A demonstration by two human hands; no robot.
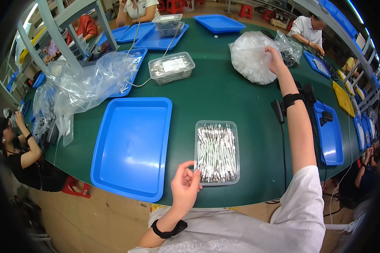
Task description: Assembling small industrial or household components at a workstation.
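A clear plastic box (217, 183) full of thin rod-like parts, whitish with dark and metallic ends, rests on the table in front of me. My left hand (185, 186) is at its near left edge, thumb and index finger closed on the rim. Farther off to the right, my outstretched right hand (276, 61) grips the side of a clear plastic bag (251, 58) packed with small white pieces. Some of its fingers are hidden by the bag. To the left of the box lies a large blue tray (131, 143) with nothing in it.
Another filled clear box (172, 67) stands behind on the green table (207, 92). Crumpled clear bags (84, 80) lie at left beneath a metal frame (65, 38). Black cables (283, 139) and a blue tray (330, 137) are at right. Several people sit around the table.
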